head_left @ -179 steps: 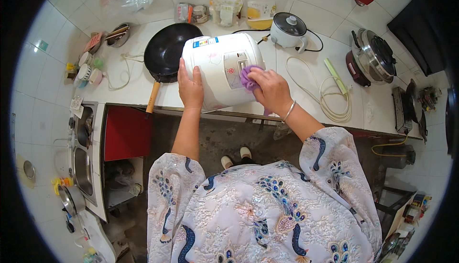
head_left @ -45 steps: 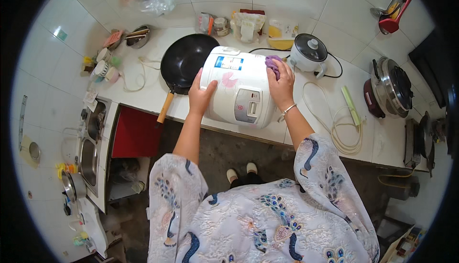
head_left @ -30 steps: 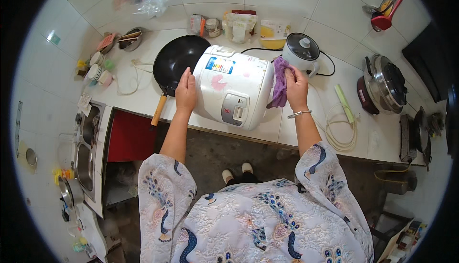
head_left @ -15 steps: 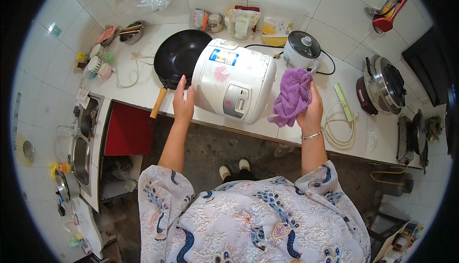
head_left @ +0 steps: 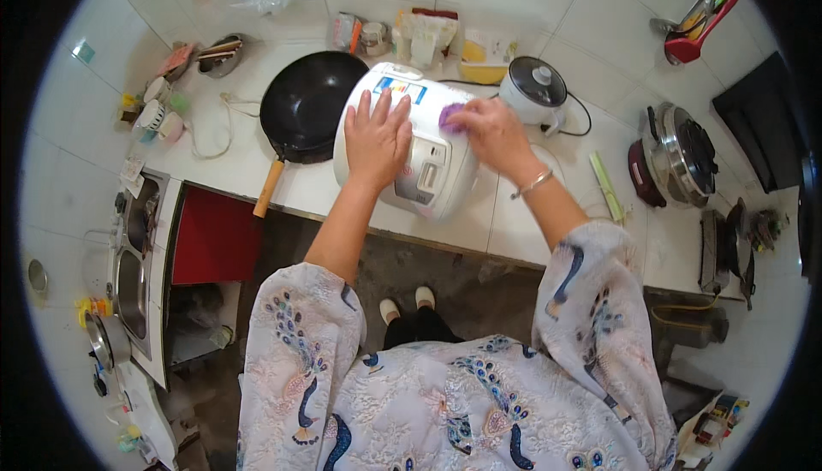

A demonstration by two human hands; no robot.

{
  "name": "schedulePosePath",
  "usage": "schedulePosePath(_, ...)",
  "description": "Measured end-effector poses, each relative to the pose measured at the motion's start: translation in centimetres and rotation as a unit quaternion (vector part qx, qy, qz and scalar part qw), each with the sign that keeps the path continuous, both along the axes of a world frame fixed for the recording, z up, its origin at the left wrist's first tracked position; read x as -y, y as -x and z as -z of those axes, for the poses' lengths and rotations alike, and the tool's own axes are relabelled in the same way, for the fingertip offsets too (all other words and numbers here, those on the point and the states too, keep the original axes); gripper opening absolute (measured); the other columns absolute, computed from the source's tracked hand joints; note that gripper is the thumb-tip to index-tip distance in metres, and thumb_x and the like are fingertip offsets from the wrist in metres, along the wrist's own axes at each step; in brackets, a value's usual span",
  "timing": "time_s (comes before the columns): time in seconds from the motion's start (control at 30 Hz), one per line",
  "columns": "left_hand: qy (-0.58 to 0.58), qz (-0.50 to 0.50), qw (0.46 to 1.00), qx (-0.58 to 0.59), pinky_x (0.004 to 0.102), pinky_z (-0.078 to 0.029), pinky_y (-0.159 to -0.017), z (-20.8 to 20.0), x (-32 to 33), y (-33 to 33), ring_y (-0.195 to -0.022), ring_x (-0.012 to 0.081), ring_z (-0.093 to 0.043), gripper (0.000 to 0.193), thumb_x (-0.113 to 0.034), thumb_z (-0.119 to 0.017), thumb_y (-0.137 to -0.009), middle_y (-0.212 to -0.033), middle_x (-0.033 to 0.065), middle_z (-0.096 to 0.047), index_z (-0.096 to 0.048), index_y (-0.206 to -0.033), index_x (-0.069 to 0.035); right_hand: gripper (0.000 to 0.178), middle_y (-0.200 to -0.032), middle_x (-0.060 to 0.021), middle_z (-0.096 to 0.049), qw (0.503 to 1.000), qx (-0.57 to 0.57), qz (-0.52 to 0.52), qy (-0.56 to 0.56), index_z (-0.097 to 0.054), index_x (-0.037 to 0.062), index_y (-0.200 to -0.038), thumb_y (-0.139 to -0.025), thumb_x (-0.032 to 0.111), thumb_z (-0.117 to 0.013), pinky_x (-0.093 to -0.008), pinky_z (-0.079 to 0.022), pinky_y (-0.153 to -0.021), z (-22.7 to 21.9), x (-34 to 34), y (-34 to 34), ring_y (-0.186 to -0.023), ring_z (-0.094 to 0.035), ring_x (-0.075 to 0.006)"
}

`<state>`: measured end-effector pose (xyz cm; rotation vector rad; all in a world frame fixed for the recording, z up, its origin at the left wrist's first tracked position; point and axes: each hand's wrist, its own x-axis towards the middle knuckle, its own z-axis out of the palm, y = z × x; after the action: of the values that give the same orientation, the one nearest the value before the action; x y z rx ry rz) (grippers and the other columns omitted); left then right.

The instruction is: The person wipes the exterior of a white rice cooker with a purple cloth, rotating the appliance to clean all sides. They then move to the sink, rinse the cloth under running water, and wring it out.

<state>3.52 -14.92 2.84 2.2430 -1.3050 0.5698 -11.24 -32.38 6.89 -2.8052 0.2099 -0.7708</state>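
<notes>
A white rice cooker (head_left: 458,163) with a grey front panel stands near the counter's front edge. My left hand (head_left: 377,139) lies flat on its lid, fingers stretched out and a little apart. Bunched under the fingers of my right hand (head_left: 495,133) is a purple cloth (head_left: 451,118), pressed to the right part of the lid. Much of the cloth is covered by that hand. Left of the cooker sits a black wok (head_left: 310,103) with a wooden handle (head_left: 270,188) pointing toward me.
Behind the cooker's right side is a small white electric pot (head_left: 533,90) with a glass lid and black cord. A green and white power strip (head_left: 606,184) lies to the right, near a steel steamer pot (head_left: 681,158). The double sink (head_left: 133,287) is at far left.
My left hand has moved from beside the rice cooker onto its lid. My right hand has brought the purple cloth leftward from beside the cooker onto the lid.
</notes>
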Motion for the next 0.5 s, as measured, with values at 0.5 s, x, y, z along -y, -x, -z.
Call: schedulePosePath(0.5, 0.032, -0.016, 0.999, 0.009, 0.0539, -0.021, -0.111, 0.9, -0.6, 0.4, -0.135, 0.036, -0.036, 0.041, -0.032, -0.05, -0.092, -0.138, 0.0115, -0.053, -0.061, -0.13, -0.022, 0.016, -0.09, -0.003, -0.064, 0.994, -0.003, 0.017, 0.112, -0.07, 0.0207, -0.086, -0.079, 0.011, -0.06, -0.038, -0.047, -0.075, -0.5, -1.1, 1.1, -0.089, -0.059, -0.0235)
